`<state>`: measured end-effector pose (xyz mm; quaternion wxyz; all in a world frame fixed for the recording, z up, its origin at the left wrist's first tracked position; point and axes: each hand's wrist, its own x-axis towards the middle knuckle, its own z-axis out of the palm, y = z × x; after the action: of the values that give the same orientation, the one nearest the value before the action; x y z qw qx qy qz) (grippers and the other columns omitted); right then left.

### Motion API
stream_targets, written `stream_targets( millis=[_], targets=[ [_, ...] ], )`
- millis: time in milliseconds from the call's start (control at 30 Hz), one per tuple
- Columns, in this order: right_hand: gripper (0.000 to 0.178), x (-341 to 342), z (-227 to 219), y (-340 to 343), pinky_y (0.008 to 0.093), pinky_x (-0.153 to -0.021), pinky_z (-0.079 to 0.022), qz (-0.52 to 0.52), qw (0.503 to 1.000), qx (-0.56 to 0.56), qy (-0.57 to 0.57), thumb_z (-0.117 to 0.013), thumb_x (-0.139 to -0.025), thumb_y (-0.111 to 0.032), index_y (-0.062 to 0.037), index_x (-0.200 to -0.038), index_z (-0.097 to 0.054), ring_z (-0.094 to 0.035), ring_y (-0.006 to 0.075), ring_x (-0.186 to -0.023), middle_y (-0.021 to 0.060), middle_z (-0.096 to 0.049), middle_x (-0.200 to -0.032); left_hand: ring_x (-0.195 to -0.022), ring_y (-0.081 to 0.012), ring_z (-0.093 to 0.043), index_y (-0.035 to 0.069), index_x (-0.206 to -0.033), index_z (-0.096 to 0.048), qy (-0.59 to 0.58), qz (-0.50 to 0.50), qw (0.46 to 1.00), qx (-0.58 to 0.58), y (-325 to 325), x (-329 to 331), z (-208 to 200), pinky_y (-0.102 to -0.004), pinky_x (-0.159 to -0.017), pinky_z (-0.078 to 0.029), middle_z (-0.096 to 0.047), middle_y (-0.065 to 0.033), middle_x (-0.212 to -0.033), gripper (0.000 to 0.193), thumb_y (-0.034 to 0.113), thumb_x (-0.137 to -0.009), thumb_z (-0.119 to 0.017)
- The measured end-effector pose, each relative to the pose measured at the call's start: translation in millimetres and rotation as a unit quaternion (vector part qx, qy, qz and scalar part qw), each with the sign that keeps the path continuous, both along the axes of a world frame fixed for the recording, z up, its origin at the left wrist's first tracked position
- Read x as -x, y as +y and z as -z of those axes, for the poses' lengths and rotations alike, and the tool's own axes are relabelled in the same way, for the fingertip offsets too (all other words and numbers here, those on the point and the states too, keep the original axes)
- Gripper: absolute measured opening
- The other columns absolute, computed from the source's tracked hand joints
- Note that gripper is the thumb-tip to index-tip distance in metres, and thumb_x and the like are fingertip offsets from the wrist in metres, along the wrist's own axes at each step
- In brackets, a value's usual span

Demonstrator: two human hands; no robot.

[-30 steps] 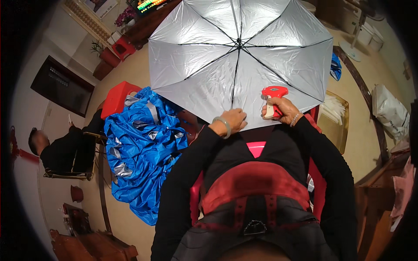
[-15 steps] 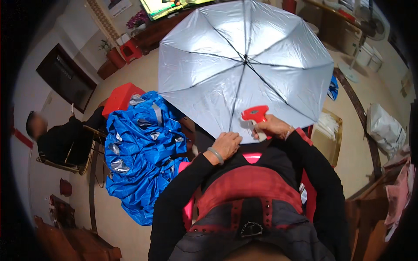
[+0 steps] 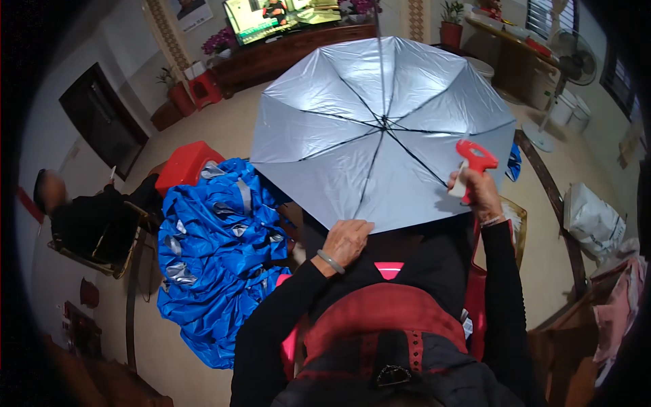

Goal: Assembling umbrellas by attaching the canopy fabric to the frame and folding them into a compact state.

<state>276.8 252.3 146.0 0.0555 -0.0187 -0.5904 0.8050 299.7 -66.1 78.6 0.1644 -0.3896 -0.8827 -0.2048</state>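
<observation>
An opened umbrella (image 3: 325,142) with a silver lining and dark ribs spreads in front of me, its inner side facing me. My left hand (image 3: 347,243), with a bangle at the wrist, is closed on the near edge of the canopy. Over the right part of the canopy, my right hand (image 3: 480,193) grips a red-and-white gun-shaped tool (image 3: 479,157). The tool's red head points up, away from the near edge. Its exact kind I cannot make out.
Blue silver-lined fabric (image 3: 210,271) lies heaped at my left, beside a red plastic box or stool (image 3: 186,166). A person in black (image 3: 88,217) sits at the far left. A tray (image 3: 519,234) and a white bag (image 3: 593,220) are on the right; a fan (image 3: 566,68) stands behind.
My right hand has lifted the red-and-white tool away from the near edge, up and to the right. My left hand stays on the edge. The view has tilted up somewhat.
</observation>
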Motion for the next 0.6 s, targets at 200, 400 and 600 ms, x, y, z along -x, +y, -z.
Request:
stream_targets(
  millis=[200,400,600],
  targets=[
    [0.029,-16,16,95,0.0383,-0.077,-0.051,0.118,0.990,0.057,0.060,-0.051,-0.085,-0.016,0.0070,-0.102,-0.048,-0.060,0.0276,-0.085,0.0174,-0.059,-0.093,-0.077,-0.0328,-0.059,0.005,-0.097,-0.057,0.038,0.020,0.999,0.009,-2,14,11,-0.0406,-0.066,-0.047,-0.061,-0.0153,-0.087,0.027,0.002,-0.071,-0.054],
    [0.026,-44,54,155,0.0354,-0.064,-0.054,0.175,0.981,0.081,-0.016,-0.056,-0.081,-0.015,0.0041,-0.097,-0.050,-0.063,0.0258,-0.074,0.0160,-0.061,-0.084,-0.084,-0.0341,-0.057,0.005,-0.104,-0.056,0.032,0.025,0.999,0.033,-5,12,-7,-0.0405,-0.072,-0.046,-0.060,-0.0158,-0.094,0.027,0.002,-0.078,-0.052],
    [0.025,-89,136,198,0.0305,-0.062,-0.053,0.145,0.974,-0.048,-0.165,-0.061,-0.079,-0.020,-0.0010,-0.094,-0.056,-0.062,0.0181,-0.072,0.0088,-0.062,-0.085,-0.087,-0.0302,-0.057,0.004,-0.104,-0.057,0.015,0.018,0.998,0.066,-2,11,-6,-0.0373,-0.074,-0.045,-0.060,-0.0134,-0.097,0.028,0.001,-0.076,-0.055]
  ],
)
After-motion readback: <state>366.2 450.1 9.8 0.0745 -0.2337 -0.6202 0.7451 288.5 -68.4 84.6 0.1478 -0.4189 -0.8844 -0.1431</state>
